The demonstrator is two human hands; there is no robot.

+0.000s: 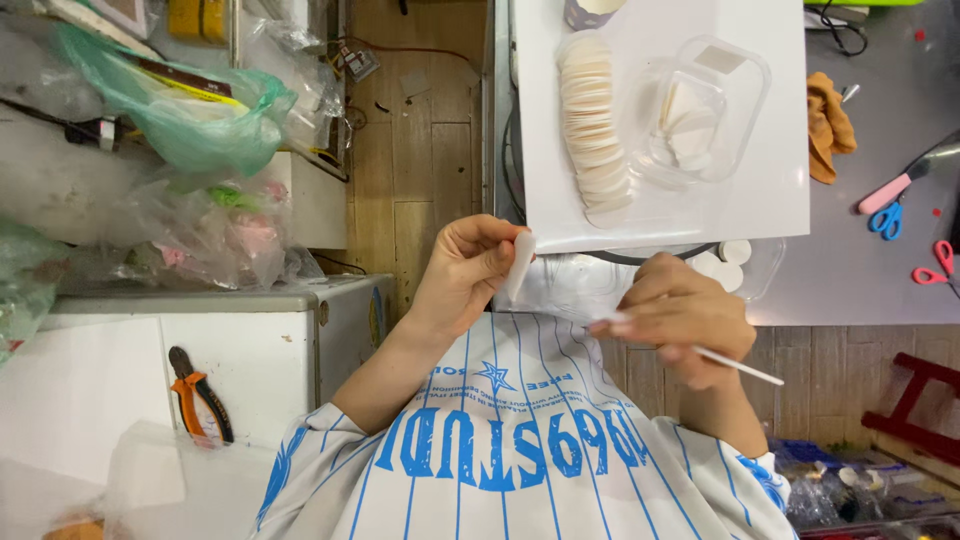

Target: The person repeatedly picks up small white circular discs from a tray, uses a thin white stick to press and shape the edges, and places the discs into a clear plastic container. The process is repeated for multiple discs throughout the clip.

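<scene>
Pinching white petal (521, 262) in left hand (468, 275), stick (735, 365) in right hand (682, 320)

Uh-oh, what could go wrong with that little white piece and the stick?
The left hand pinches the white petal piece only at its edge, over the lap, so it might slip and fall. The thin white stick in the right hand could poke or dent it. The row of discs might topple if bumped.

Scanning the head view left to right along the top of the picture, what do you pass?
Green plastic bag → row of white round pads → clear plastic container → orange cloth → blue-handled scissors → pink-handled scissors.
</scene>
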